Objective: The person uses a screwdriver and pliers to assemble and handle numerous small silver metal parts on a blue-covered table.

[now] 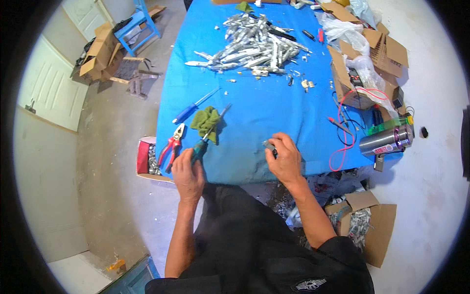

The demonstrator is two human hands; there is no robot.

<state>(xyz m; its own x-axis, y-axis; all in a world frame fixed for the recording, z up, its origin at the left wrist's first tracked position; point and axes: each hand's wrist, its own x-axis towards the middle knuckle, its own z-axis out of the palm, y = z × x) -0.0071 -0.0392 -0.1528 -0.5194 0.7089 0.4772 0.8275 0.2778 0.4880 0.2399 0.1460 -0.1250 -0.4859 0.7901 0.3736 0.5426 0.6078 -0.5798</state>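
Note:
My left hand (188,172) is at the table's near left, its fingers closed round the dark green handle of a screwdriver (199,147). The shaft of that screwdriver points away, across a crumpled green cloth (204,119). Just left of the hand lie pliers (172,146) with red handles, jaws pointing away. Beyond them rests a second screwdriver (188,111) with a blue handle. My right hand (285,158), near the front edge, pinches a small dark piece with a metallic end (269,145); its exact kind is too small to tell.
A heap of whitish, silvery slender parts (254,46) covers the far middle of the blue-covered table (245,108). A red box of small metal pieces (144,157) sits at its left corner. Along the right are a steel flask (384,142), a red cable (338,156) and cartons (342,73).

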